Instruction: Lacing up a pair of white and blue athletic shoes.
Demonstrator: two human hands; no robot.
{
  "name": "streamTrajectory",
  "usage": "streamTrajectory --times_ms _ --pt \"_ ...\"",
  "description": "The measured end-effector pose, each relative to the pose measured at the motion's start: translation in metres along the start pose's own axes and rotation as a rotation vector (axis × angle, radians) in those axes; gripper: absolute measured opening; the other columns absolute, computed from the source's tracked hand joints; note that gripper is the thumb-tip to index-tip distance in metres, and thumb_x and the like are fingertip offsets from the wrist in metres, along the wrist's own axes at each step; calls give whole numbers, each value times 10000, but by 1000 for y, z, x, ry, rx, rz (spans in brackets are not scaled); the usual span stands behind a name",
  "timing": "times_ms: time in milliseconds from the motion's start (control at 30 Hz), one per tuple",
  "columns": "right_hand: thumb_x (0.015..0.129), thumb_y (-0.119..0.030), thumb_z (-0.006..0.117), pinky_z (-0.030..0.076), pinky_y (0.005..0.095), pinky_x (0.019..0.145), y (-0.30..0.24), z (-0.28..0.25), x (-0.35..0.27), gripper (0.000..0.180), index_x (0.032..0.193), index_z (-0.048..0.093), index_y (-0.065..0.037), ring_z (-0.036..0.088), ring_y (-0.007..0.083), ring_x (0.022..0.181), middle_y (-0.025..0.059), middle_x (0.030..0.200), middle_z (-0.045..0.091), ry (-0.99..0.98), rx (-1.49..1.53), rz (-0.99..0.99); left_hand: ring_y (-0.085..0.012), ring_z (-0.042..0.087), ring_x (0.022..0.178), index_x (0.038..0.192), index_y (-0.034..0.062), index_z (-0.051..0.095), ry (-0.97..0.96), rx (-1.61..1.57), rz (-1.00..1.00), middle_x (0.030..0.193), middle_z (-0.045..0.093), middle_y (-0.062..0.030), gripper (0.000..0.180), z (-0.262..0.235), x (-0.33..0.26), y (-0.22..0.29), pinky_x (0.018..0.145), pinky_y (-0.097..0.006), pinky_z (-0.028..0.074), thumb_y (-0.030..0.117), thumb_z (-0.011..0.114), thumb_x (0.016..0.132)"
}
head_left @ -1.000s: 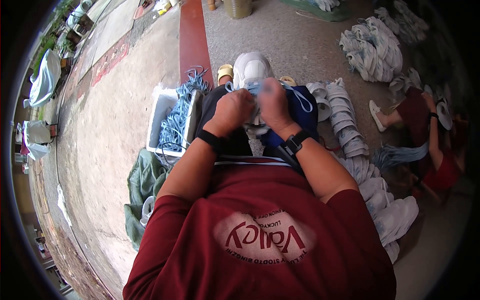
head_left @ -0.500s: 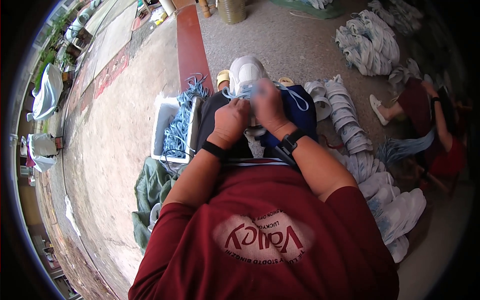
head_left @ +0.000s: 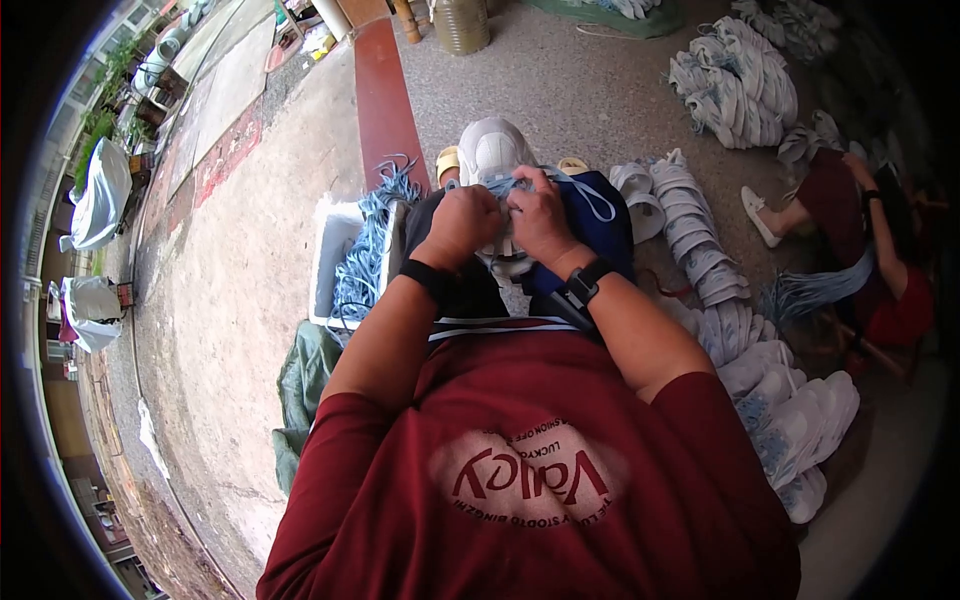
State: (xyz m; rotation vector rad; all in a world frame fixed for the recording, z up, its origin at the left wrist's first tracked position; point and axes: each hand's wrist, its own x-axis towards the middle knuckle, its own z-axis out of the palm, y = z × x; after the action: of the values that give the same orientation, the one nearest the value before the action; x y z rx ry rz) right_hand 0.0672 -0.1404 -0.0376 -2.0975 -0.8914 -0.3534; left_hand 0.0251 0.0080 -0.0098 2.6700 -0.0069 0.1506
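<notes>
My left hand (head_left: 462, 222) and my right hand (head_left: 540, 215) are pressed together over my lap, both closed on a white shoe upper (head_left: 492, 155) threaded with a light blue lace (head_left: 590, 200). The piece rests on a dark blue cloth (head_left: 605, 235) across my knees. Each wrist carries a black band. My fingers hide the part of the upper between them.
A white box (head_left: 335, 250) full of blue laces (head_left: 365, 255) stands at my left. Rows of stacked white uppers (head_left: 700, 240) run along my right, with more bundles (head_left: 735, 85) farther off. Another person (head_left: 870, 260) sits at the right. A green bag (head_left: 305, 375) lies by my left side.
Both hands stay on the same upper; the fingers have shifted slightly along the lace, and the view has tilted a little.
</notes>
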Motion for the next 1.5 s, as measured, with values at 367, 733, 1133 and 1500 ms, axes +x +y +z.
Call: streamTrajectory --times_ms 367,733,1133,1500 --pt "661 -2 613 374 411 891 1 -5 -1 136 791 614 -39 472 330 1055 157 1105 508 -63 62 37 -180 598 629 801 -43 629 -40 -595 -129 678 624 -142 173 5 -2 -15 603 -300 469 124 644 757" --pt "654 -56 659 395 376 829 -13 -16 1 168 816 622 -84 498 314 909 163 1064 495 -85 -125 -272 -60 525 720 863 91 519 130 -1213 -211 816 585 -18 87 -6 -16 -33 572 -187 371 168 532 901" --pt "850 -5 499 446 267 617 0 -12 -12 88 859 571 -54 553 162 648 56 739 583 62 906 354 -71 367 530 762 149 445 107 -1923 -375 612 397 41 154 1 -10 -35 459 -192 300 154 480 912" --pt "730 -68 626 395 264 548 129 -185 -99 121 801 536 -29 499 149 598 41 706 536 78 303 873 -64 358 462 724 122 452 776 -998 -658 576 410 18 189 -59 -174 -259 402 -199 276 178 490 901"
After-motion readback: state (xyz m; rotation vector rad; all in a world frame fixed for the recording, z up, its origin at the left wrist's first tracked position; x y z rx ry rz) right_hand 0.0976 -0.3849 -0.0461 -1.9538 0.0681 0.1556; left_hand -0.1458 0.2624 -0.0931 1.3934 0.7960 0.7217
